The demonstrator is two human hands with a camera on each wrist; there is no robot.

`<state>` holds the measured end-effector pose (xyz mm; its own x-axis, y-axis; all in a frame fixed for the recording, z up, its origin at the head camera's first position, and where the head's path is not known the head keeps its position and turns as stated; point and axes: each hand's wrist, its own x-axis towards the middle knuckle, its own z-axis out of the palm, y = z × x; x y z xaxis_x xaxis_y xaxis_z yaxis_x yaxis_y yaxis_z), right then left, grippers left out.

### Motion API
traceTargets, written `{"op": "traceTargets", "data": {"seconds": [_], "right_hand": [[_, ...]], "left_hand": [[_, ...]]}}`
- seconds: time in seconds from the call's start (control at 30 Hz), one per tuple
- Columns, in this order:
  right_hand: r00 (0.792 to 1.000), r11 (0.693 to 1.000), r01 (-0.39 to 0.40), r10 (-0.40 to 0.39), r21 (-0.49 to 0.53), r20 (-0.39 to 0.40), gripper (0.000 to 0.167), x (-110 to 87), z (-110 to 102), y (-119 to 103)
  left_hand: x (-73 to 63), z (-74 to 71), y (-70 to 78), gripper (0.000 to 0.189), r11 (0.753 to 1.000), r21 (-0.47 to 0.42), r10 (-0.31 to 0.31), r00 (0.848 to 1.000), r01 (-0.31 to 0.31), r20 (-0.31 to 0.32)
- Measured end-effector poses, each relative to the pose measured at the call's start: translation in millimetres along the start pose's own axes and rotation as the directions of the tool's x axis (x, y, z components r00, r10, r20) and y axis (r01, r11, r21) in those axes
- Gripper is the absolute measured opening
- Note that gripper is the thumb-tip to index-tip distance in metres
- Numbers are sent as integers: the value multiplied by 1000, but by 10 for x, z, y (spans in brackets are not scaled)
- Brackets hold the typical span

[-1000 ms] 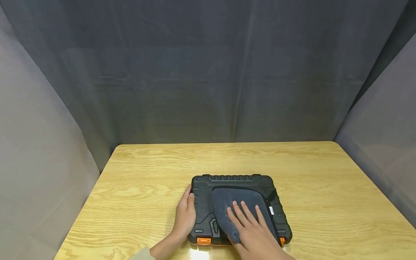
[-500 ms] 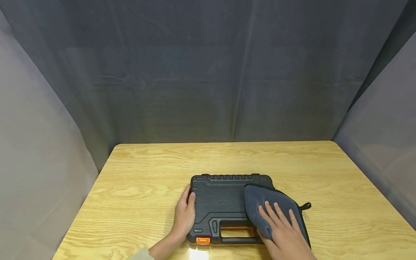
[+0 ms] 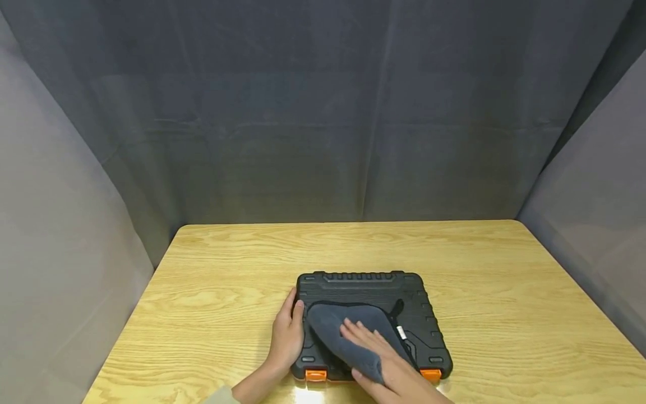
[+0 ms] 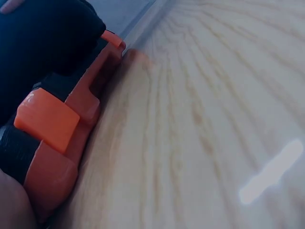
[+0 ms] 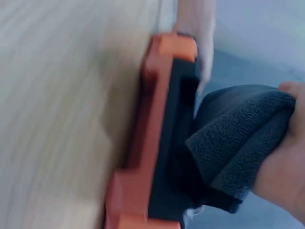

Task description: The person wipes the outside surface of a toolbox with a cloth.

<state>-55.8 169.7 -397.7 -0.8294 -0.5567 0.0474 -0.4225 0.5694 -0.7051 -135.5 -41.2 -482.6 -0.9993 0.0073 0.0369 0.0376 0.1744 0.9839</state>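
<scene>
A black plastic tool case (image 3: pixel 419 294) with orange latches lies flat at the table's near side, its handle edge towards me. My left hand (image 3: pixel 286 339) grips the case's left edge, thumb on top and fingers along the side. Over the lid lies a dark blue-grey cleaning cloth (image 3: pixel 328 331) with a black border, hanging loop and small white tag. My right hand (image 3: pixel 386 359) presses on it with straight fingers, the thumb by its near edge. In the right wrist view the fleecy cloth (image 5: pixel 238 138) bunches in folds over the case's handle side.
The case rests on a wood-grain table (image 3: pixel 227 269) with rounded far corners. A dark grey curtain (image 3: pixel 277 140) hangs behind it, and light grey panels (image 3: pixel 60 224) flank both sides. The case's orange front latch (image 4: pixel 47 119) shows close up in the left wrist view.
My right hand has swept the cloth to the right past the case's edge, then back left across the lid, turning the cloth. The left hand and case have stayed in place.
</scene>
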Motion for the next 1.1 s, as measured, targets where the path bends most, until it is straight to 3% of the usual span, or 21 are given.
{"op": "traceTargets", "data": {"seconds": [0.07, 0.13, 0.23, 0.27, 0.4, 0.5, 0.6, 0.73, 0.87, 1.1], "right_hand": [[993, 995, 101, -100, -9, 55, 58, 65, 104, 26], [974, 980, 194, -187, -42, 125, 61, 114, 192, 63], [936, 934, 323, -292, -155, 194, 66, 142, 294, 117], [924, 907, 364, -323, -210, 203, 68, 143, 320, 134], [873, 733, 482, -448, -480, 192, 64, 136, 405, 170], [852, 650, 497, -493, -575, 180, 62, 123, 432, 185], [853, 634, 488, -492, -600, 174, 61, 105, 411, 192], [866, 637, 473, -462, -608, 191, 60, 72, 316, 200], [888, 665, 445, -414, -600, 200, 60, 31, 204, 216], [913, 681, 394, -367, -617, 178, 66, -79, 85, 295]], "left_hand": [[-15, -9, 12, 55, 997, -62, 40, 998, -38, 39], [-30, -21, 44, 56, 985, -163, 73, 994, -58, 84], [-55, -37, 115, 54, 957, -288, 88, 987, -47, 131], [-59, -40, 137, 54, 954, -298, 82, 988, -40, 129], [-53, -32, 159, 52, 981, -184, 65, 996, -54, 54], [-32, -15, 117, 52, 991, -114, 69, 998, -68, 6], [-11, 1, 58, 53, 991, -117, 67, 998, -66, 0], [16, 11, -13, 55, 992, -109, 57, 998, -57, -4], [30, 4, -35, 56, 995, -81, 50, 999, -51, -14], [20, -14, -11, 58, 995, -99, 15, 1000, -13, 21]]}}
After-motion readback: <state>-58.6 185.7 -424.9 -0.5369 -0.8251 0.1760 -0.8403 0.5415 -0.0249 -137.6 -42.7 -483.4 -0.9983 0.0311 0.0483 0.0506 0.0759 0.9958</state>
